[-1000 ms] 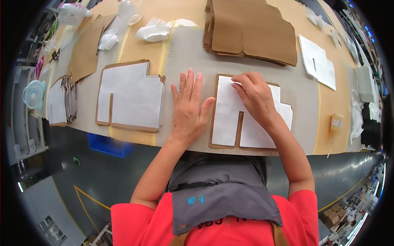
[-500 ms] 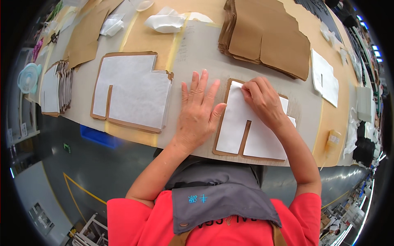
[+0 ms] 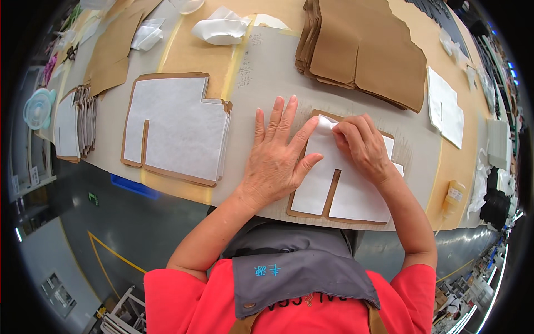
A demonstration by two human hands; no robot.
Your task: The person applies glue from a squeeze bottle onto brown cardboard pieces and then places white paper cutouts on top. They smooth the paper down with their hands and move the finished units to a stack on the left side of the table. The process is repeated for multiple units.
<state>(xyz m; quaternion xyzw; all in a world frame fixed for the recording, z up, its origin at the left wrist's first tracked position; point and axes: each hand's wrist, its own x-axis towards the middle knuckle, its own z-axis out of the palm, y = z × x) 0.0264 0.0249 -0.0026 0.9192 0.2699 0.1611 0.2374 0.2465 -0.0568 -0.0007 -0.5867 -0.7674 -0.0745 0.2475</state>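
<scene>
Your left hand (image 3: 275, 161) flat, pinning white notched sheet (image 3: 339, 178) on brown backing card (image 3: 332, 212), near desk (image 3: 267, 67) front edge. Right hand (image 3: 364, 145) grip pinching sheet's top corner. Keep left palm firm; align corner with card, smooth outward.

White sheet (image 3: 345, 189): thin, matt, fibrous cloth-like paper, on a brown matt card backing (image 3: 332, 195). Stack at 12 o'clock (image 3: 367, 50): brown kraft card, dull, rough-edged. Larger white-faced card stack at 9 o'clock (image 3: 178, 128): same matt finish. Worktop (image 3: 267, 72): smooth grey covering, taped tan seams. Crumpled white tissue (image 3: 219, 25): soft, matt.
</scene>
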